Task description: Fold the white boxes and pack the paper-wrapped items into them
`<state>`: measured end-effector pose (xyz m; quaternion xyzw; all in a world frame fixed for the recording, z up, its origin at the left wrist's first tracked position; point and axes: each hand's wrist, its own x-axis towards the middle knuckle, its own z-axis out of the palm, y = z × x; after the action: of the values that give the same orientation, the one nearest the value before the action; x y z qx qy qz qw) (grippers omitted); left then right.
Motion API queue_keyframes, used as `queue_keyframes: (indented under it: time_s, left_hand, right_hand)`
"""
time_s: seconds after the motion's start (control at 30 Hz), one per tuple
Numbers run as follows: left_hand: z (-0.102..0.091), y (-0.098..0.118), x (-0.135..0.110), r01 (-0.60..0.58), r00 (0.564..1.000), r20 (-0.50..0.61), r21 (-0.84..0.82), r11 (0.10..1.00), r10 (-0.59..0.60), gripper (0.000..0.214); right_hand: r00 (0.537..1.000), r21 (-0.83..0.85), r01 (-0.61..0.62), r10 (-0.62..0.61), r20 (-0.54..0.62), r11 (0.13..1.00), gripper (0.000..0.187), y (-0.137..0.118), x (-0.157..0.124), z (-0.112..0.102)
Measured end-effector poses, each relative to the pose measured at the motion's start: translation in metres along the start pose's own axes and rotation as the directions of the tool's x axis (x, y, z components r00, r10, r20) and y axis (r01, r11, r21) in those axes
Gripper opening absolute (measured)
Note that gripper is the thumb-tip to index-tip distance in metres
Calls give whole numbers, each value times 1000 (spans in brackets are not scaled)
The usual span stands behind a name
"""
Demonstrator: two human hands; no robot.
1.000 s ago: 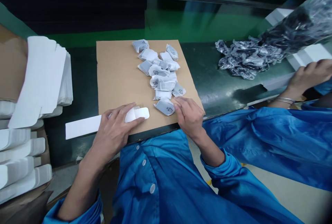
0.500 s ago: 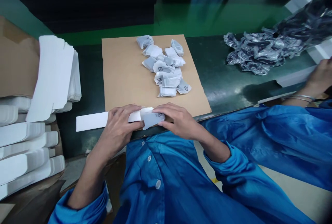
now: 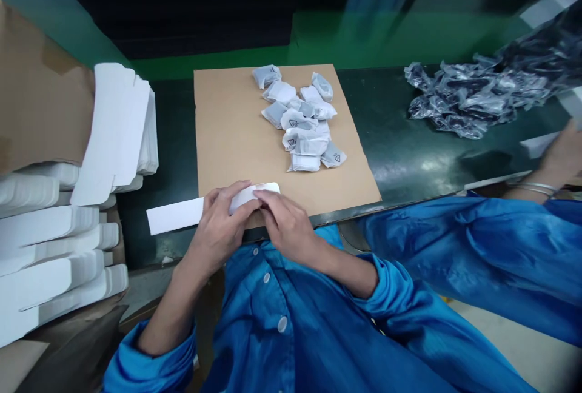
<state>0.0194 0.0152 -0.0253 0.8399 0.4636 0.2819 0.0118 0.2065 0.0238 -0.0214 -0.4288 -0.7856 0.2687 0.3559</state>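
A long, narrow white carton (image 3: pixel 175 216) lies across the near edge of the cardboard sheet (image 3: pixel 227 132). My left hand (image 3: pixel 222 223) wraps round its middle, thumb and fingers closed on it. At the carton's right end, a rounded white flap (image 3: pixel 271 187) sticks out. My right hand (image 3: pixel 291 226) is closed there, with its fingertips pressed against that end close to my left thumb. Whatever sits inside the end is hidden by my fingers. Beyond my hands, several small white pouches (image 3: pixel 305 161) with printed triangle marks lie in a heap on the sheet.
Flat white cartons (image 3: pixel 111 132) are stacked at the left, beside a brown cardboard box (image 3: pixel 43 96). Clear plastic bags with dark contents (image 3: pixel 482 99) are piled on the dark green bench (image 3: pixel 386 138) at the right. A co-worker's hand (image 3: pixel 561 153) is at the far right.
The pouch that my right hand held at the carton's end has gone out of sight there. My right hand has moved left, up against the carton and my left hand. The view has shifted slightly.
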Motion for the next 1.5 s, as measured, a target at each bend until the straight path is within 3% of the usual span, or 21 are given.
queue_keyframes:
  time_s: [0.1,0.2,0.27,0.33,0.43,0.5,0.57,0.63,0.7,0.77,0.83,0.87,0.93,1.0,1.1,1.17,1.23,1.3,1.33,1.37,1.5]
  left_hand:
    - [8,8,0,28,995,-97,41,999,-24,37]
    - [0,17,8,-23,990,-140,49,999,30,46]
    - [-19,11,16,-17,981,-193,85,996,33,58]
    - [-44,-8,23,177,952,-277,161,971,-128,72]
    - [-71,-49,24,609,792,-265,267,747,-550,73]
    - [-72,-71,23,722,684,-184,305,621,-705,57]
    - [-63,-80,22,756,643,-177,301,581,-745,45]
    - [-53,-81,22,775,628,-247,281,566,-738,39]
    - [-48,-80,23,800,600,-330,258,542,-729,35]
    - [-47,-80,24,816,576,-409,234,529,-707,30]
    - [-47,-74,24,803,585,-471,219,555,-661,27]
    - [-44,-67,23,788,598,-493,217,576,-632,26]
    - [-33,-40,18,717,654,-539,218,662,-531,23]
    - [-19,0,9,539,748,-571,224,812,-339,21]
    - [-14,57,-6,164,923,-367,110,980,-113,54]
    - [-29,73,-9,242,836,-480,-112,964,-266,70]
    - [-50,67,-4,373,663,-478,-456,808,-576,70]
    - [-64,49,3,537,679,-93,-613,580,-728,57]
    - [-66,40,6,617,665,62,-606,502,-744,48]
    - [-65,32,9,676,639,156,-582,453,-753,40]
    - [-46,19,10,687,512,92,-641,343,-854,36]
  right_hand:
    - [966,458,-257,241,94,851,36,-4,8,9]
    - [906,602,-388,408,111,698,30,-3,21,-7]
    - [900,526,-379,435,18,762,25,6,31,-43]
    - [894,385,-320,410,-180,866,31,25,41,-100]
    - [794,87,-258,262,-548,962,31,68,58,-198]
    - [771,-97,-425,304,-560,900,28,95,69,-247]
    - [776,-327,-570,362,-517,754,29,111,76,-268]
    - [806,-503,-554,273,-526,663,32,108,76,-257]
    - [858,-519,-395,103,-502,758,33,85,68,-219]
    - [947,-315,-150,44,-319,937,28,49,55,-165]
    - [993,-146,-50,34,-111,988,25,11,44,-106]
    - [994,137,-97,89,63,986,31,-6,42,-78]
    - [951,535,-266,129,280,802,56,-28,45,-33]
    - [934,720,-355,187,306,597,68,-32,55,-7]
    - [931,752,-362,258,260,550,50,-13,69,-14]
    - [905,645,-385,133,404,659,38,5,74,-42]
    - [760,483,-319,-85,644,815,31,16,77,-76]
    - [537,336,-147,-210,817,930,25,16,77,-101]
    - [491,251,-39,-200,848,967,25,13,74,-108]
    - [519,142,67,-156,840,988,27,8,69,-110]
    - [861,-377,328,-110,496,866,72,-8,36,-91]
